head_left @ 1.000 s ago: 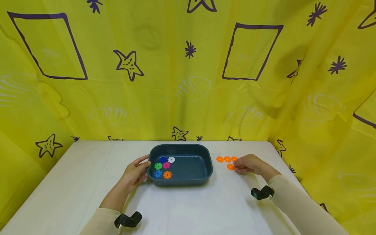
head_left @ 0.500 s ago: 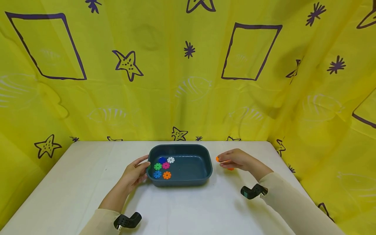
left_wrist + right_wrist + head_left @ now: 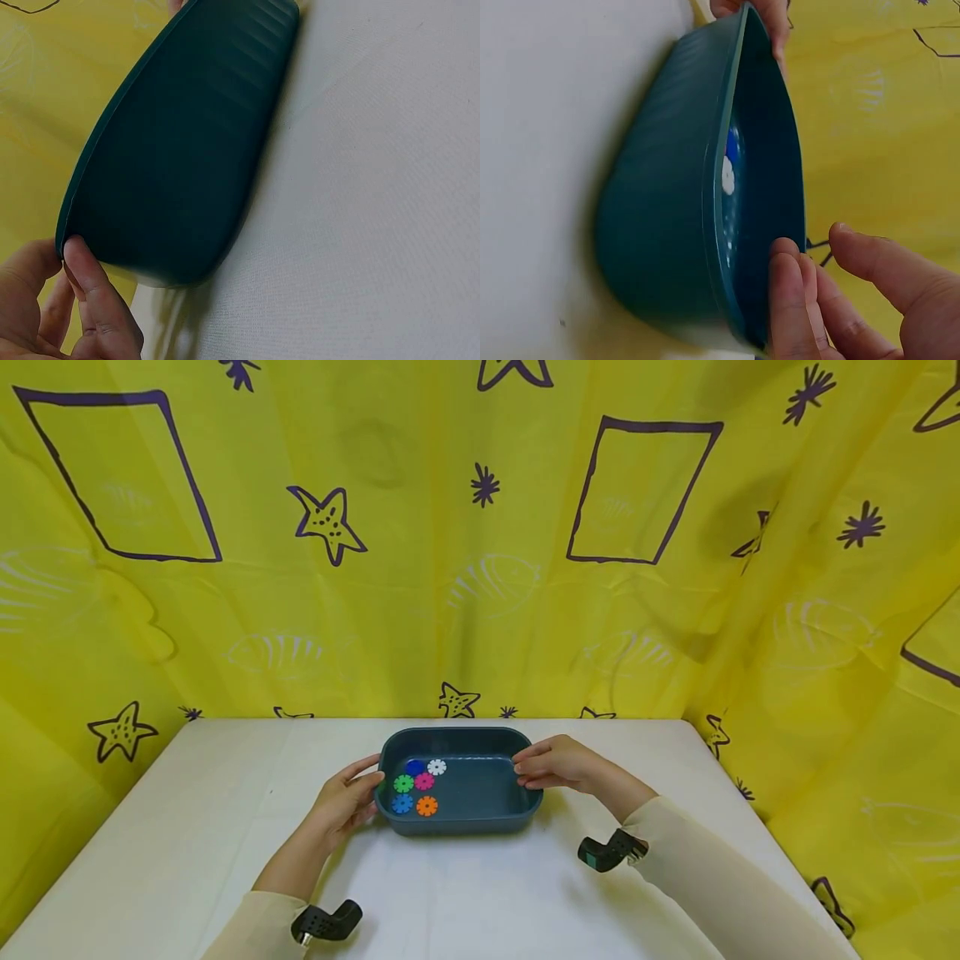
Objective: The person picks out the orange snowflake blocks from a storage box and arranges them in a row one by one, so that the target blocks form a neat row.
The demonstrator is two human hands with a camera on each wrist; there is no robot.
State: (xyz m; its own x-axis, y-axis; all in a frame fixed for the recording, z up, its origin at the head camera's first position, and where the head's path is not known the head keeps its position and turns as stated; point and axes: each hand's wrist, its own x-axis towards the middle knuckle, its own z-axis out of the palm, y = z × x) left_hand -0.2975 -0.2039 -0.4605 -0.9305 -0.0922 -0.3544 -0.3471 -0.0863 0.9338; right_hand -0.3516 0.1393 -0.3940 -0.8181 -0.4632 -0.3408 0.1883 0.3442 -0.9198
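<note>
A dark teal rectangular plastic tray [image 3: 471,827] stands on the table with several notched, flower-shaped plastic discs on the left of its floor. They include a white disc [image 3: 437,767], a green disc [image 3: 403,784], a pink disc [image 3: 424,781] and an orange disc [image 3: 427,806]. My left hand [image 3: 343,802] pinches the tray's left rim between thumb and fingers. At the opposite end my right hand [image 3: 564,762] reaches over the right rim, fingertips inside the tray. A gap shows between its fingers in the right wrist view, with no disc in it.
White cloth covers the table [image 3: 480,902]. A yellow curtain [image 3: 405,593] with dark drawings hangs behind it and along both sides. Each wrist carries a black camera, such as the left wrist camera [image 3: 327,921].
My right hand has moved left from the loose orange discs beside the tray to its right rim. Those discs no longer show, their spot now behind hand and wrist. My left hand has stayed put.
</note>
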